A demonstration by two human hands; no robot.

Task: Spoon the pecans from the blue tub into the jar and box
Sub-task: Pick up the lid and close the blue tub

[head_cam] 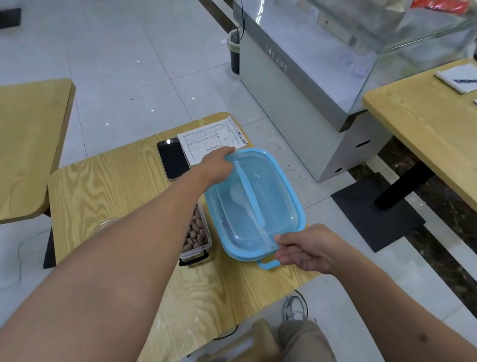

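The blue tub (253, 201) is gripped at opposite ends, far rim by left hand (217, 165), near rim pinched by right hand (306, 250) fingers, probably for steadying beside the box (196, 237).

Pale blue tub (272, 176) on a yellow wood-grain counter (91, 193).
Its lid is see-through blue with a white spoon (241, 198) showing beneath; brown pecans (195, 231) fill the clear box (200, 247) (black clasp), beside a black phone (173, 158) and white printed sheet (211, 139).
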